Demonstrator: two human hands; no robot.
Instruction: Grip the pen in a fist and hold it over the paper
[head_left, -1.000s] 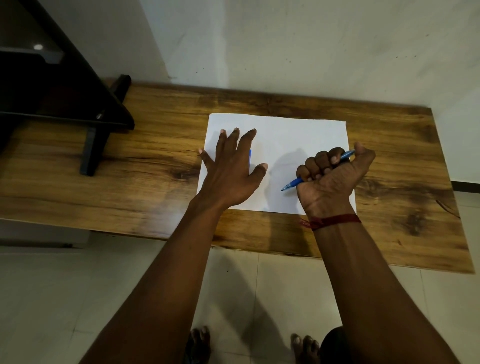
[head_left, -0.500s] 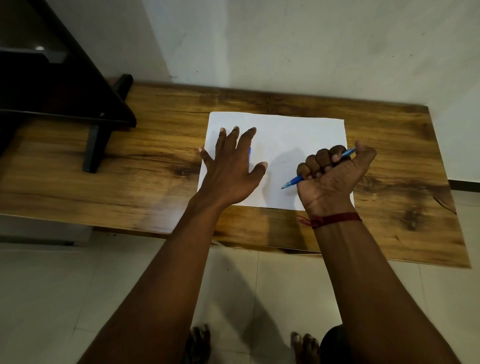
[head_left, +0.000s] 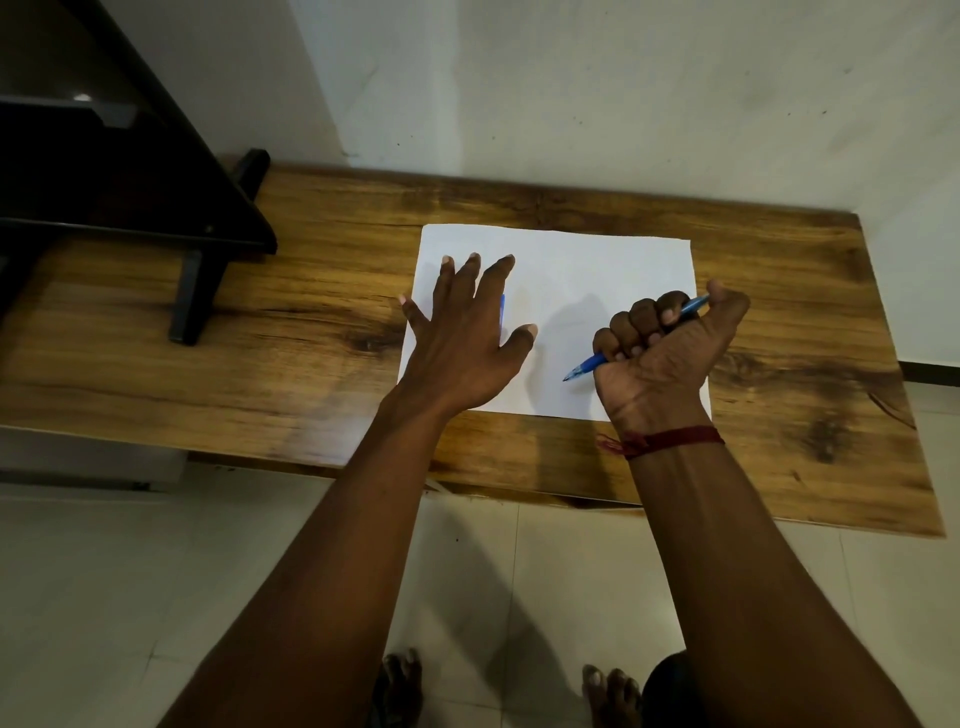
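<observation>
Under our left hand (head_left: 462, 343), fingers spread flat: white paper sheet (head_left: 571, 291) on the worktop (head_left: 311, 322). Right hand (head_left: 665, 353) beside it, fist clamped round blue pen (head_left: 584, 368).

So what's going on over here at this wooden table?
A person stands at a wooden table with a white sheet of paper on it. The left hand lies flat on the sheet's left part with fingers spread; a bit of something blue shows beside its fingers. The right hand grips a blue pen in a fist, with the tip pointing down-left over the paper. No writing is visible on the sheet.
</observation>
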